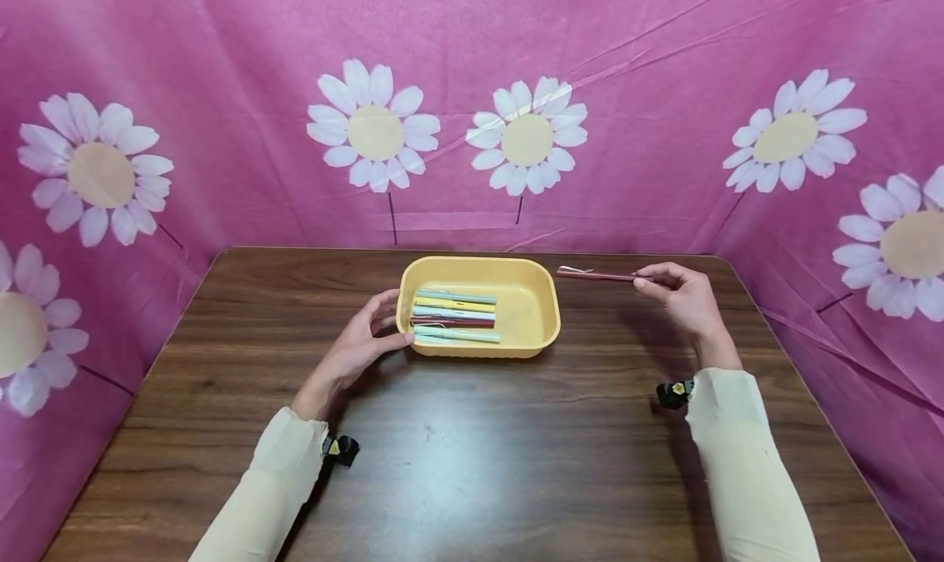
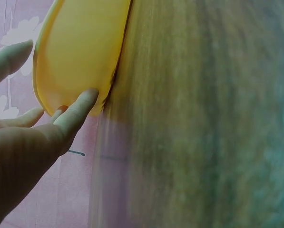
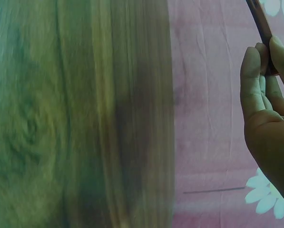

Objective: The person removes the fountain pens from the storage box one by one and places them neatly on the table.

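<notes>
A yellow plastic basket (image 1: 519,351) stands near the far edge of the table. Inside lie several clipped pens, side by side: pale green, pale blue, a yellow pen (image 1: 465,305) and a dark red pen (image 1: 465,323). My left hand (image 1: 357,340) touches the basket's left end with its fingers spread and the thumb at the front corner; in the left wrist view the thumb (image 2: 80,109) lies straight against the yellow wall. Right of the basket, my right hand (image 1: 682,298) pinches another dark red pen (image 1: 601,275) by one end, its silver clip end pointing left, raised over the table.
The brown wooden table (image 1: 457,464) spreads out in front of the basket. A pink cloth with large daisies (image 1: 376,132) hangs behind and at both sides. Each wrist wears a black strap device (image 1: 674,394).
</notes>
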The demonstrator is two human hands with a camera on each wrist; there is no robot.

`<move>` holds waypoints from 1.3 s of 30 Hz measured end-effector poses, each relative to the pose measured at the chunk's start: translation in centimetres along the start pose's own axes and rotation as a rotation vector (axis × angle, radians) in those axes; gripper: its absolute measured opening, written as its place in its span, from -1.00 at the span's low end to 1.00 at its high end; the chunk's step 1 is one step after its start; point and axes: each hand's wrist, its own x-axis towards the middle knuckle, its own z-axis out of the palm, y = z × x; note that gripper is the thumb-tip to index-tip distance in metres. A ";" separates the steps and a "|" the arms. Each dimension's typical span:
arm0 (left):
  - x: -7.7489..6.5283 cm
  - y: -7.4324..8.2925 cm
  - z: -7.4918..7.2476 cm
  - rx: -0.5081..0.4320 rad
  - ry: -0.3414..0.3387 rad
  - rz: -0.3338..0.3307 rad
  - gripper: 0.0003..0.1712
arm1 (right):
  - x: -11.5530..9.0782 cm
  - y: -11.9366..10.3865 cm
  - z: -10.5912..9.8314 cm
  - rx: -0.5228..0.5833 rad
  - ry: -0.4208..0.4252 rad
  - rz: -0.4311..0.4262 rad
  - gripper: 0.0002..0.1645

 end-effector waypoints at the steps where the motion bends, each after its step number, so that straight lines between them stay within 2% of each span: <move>1: 0.0 0.0 0.0 0.001 0.003 0.000 -0.06 | 0.0 0.1 -0.2 -0.004 0.000 0.003 -0.77; 10: 0.0 0.2 0.1 0.028 0.009 -0.012 -0.07 | 0.5 2.2 -1.0 0.025 -0.044 0.046 -0.82; 14: 0.0 0.2 0.2 0.027 0.008 -0.015 -0.07 | 0.8 3.4 -1.3 0.161 -0.109 0.105 -0.91; 17: 0.0 0.2 0.3 0.025 0.007 -0.013 -0.07 | 1.0 4.2 -1.4 0.276 -0.148 0.149 -0.87; 23: 0.0 0.2 0.2 0.014 0.009 -0.018 -0.06 | 1.5 5.5 -1.3 0.406 -0.190 0.238 -0.85; 26: -0.1 0.1 0.1 0.009 0.009 -0.022 -0.06 | 1.9 5.9 -1.1 0.310 -0.190 0.249 -0.80; 30: -0.1 0.0 0.0 0.002 0.002 -0.023 -0.05 | 2.3 6.0 -0.9 0.055 -0.174 0.227 -0.63; 32: -0.1 0.0 0.0 0.001 0.000 -0.022 -0.06 | 2.5 5.9 -0.9 -0.024 -0.163 0.218 -0.60; 39: 0.0 0.1 -0.1 0.003 -0.003 -0.018 -0.05 | 2.9 5.8 -0.6 -0.160 -0.135 0.217 -0.59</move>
